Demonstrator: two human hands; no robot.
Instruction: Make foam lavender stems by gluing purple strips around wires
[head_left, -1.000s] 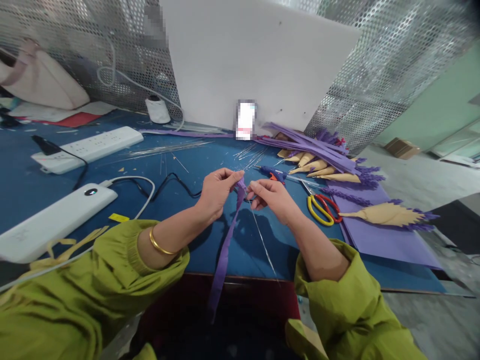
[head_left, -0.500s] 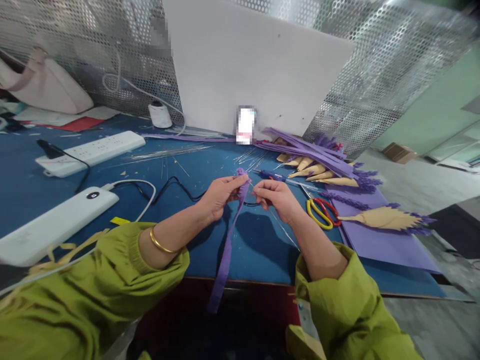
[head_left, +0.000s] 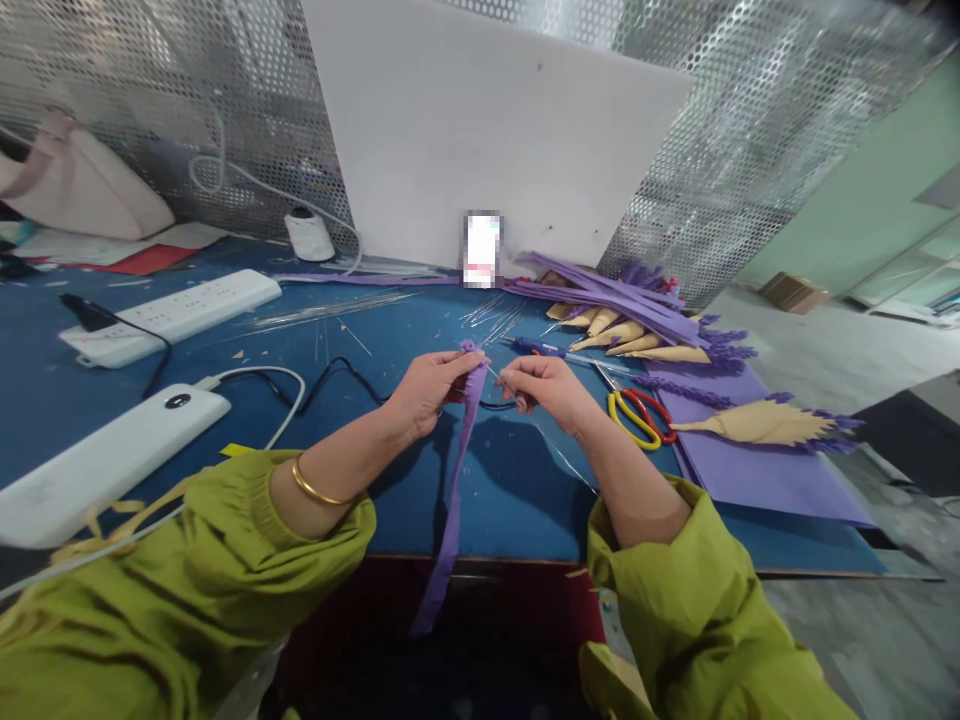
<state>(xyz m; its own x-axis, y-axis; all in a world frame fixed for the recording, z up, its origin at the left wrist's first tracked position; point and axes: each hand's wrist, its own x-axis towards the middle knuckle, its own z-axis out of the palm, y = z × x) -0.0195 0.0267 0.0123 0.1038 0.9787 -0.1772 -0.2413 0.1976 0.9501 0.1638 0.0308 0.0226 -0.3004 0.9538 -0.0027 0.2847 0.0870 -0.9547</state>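
Between the thumb and fingers of my left hand (head_left: 429, 392) is the gathered top of a purple paper strip (head_left: 459, 470). The strip's long tail hangs down past the table's front edge. My right hand (head_left: 541, 388) is closed in a pinch on a thin wire (head_left: 491, 371), which runs across to the bunched end of the strip. Just beyond the right hand lie a blue glue gun (head_left: 538, 347) and a pair of scissors (head_left: 637, 415) with yellow and red handles.
Paper-wrapped purple flowers (head_left: 757, 423) and purple paper sheets (head_left: 780, 490) lie at right. Loose wires (head_left: 330, 312) are scattered behind. A phone (head_left: 482, 250) leans on the white board (head_left: 487, 120). At left are a power strip (head_left: 180, 315) and a white power bank (head_left: 112, 465).
The view has shifted slightly, so things sit a little further left. My right hand is slightly further from the strip, with more wire showing between the hands. My left hand keeps its hold.
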